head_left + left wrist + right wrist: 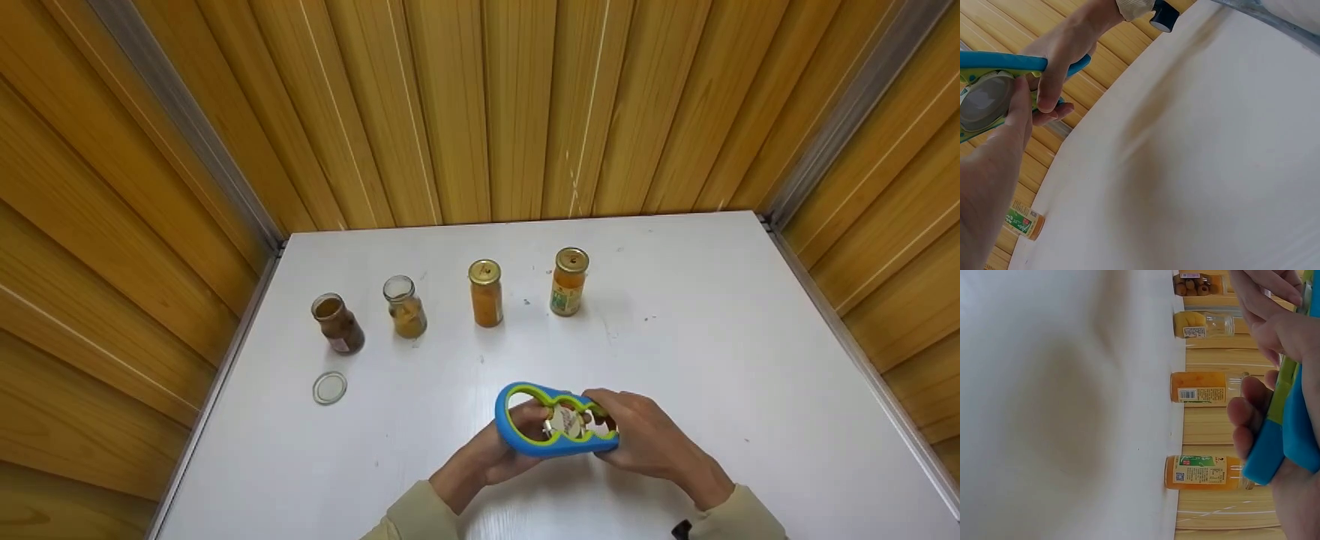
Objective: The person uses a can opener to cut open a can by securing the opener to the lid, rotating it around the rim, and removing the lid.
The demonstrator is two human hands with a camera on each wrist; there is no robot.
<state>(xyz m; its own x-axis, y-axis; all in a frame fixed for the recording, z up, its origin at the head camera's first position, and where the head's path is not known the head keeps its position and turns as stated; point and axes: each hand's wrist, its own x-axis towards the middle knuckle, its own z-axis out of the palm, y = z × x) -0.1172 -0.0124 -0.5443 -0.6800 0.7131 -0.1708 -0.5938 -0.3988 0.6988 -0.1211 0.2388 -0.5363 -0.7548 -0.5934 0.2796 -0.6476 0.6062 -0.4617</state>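
Note:
A blue and green multi-ring jar opener (525, 448) is held above the near part of the table. My right hand (652, 435) grips its narrow end, fingers wrapped round it in the right wrist view. A round jar lid (568, 422) sits in the opener's middle ring; its grey underside (985, 101) faces the left wrist camera. My left hand (495, 450) reaches under the wide end, with its thumb through the big ring, and pinches the lid's edge. Part of the left fingers is hidden behind the opener.
Farther back stand an open jar of brown contents (341, 330), an open jar of yellow contents (409, 315) and two orange jars with gold lids, one mid-table (487, 304), one farther right (568, 289). A loose lid (330, 388) lies at left. Wood-patterned walls (480, 112) enclose the white table (750, 337).

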